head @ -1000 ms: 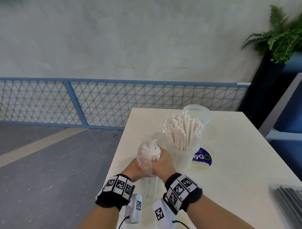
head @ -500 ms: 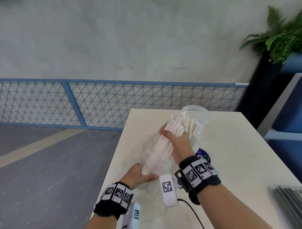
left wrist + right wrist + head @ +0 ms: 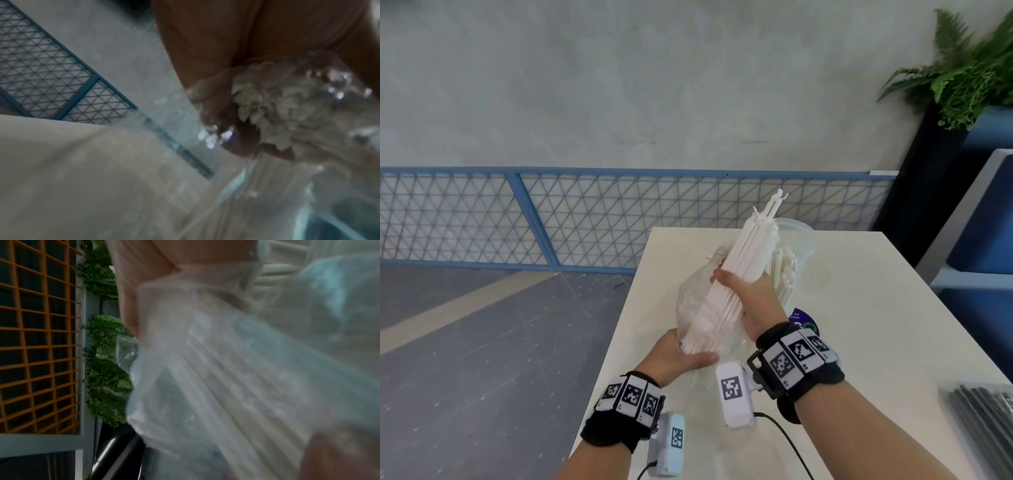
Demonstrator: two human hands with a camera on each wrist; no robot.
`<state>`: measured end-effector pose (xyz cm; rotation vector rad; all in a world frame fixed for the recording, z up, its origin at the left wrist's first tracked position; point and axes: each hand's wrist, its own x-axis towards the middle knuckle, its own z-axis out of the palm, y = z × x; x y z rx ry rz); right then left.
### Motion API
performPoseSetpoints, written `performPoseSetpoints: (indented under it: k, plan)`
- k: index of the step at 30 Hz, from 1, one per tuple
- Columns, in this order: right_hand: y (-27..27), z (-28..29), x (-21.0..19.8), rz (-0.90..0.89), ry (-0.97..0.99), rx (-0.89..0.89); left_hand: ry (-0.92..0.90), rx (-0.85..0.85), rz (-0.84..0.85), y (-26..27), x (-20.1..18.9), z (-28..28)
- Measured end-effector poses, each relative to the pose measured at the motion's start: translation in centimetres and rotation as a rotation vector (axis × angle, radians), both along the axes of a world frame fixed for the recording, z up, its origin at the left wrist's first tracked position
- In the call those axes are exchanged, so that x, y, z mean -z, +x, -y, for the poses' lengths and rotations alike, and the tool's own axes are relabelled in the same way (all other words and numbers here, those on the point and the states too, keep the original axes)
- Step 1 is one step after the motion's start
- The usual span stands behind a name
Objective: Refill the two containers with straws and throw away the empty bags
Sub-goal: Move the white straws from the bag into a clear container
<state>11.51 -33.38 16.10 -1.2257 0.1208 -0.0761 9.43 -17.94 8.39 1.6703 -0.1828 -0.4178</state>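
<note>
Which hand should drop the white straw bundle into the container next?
Right. The right hand grips the white straws mid-bundle, right beside the container. The left hand only holds the bag bottom, nearer the table edge.

Both forearms reach forward from the near edge, each wrist wrapped in a black band with square coded tags and carrying a small white camera unit underneath. The left hand (image 3: 678, 354) sits lower and nearer, palm turned up, thumb stretched out to the right, fingers cupped under and around what it holds. The right hand (image 3: 748, 301) is raised farther and higher, wrist bent, thumb pointing left, fingers wrapped round its load. The two hands are near each other, not touching.
</note>
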Motion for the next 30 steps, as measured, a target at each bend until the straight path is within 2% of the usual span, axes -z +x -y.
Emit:
performPoseSetpoints:
  k: [4, 8, 13, 16, 21, 26, 30]
  plan:
    - [-0.5, 0.2, 0.4, -0.039, -0.076, -0.099, 0.023, 0.001, 0.005, 0.0, -0.2, 0.2]
    - [-0.4, 0.3, 0.1, -0.067, -0.078, 0.021, 0.007, -0.038, 0.025, 0.0, -0.1, 0.5]
    - [0.4, 2.1, -2.6, 0.007, 0.07, 0.2, -0.024, -0.085, -0.002, 0.2, 1.0, -0.8]
    - [0.4, 2.9, -3.2, 0.038, 0.135, 0.248, -0.051, -0.146, -0.033, 0.0, 1.6, -1.7]
    - [0.4, 4.0, -4.5, 0.115, 0.114, 0.323, -0.032, -0.19, -0.026, -0.2, 1.8, -3.3]
    - [1.0, 4.9, -6.4, 0.192, -0.106, 0.419, -0.152, -0.414, -0.004, 0.2, 1.4, -3.8]
    - [1.1, 3.6, -5.4, 0.199, -0.384, 0.372, -0.276, -0.448, -0.029, 0.7, 0.6, -3.1]
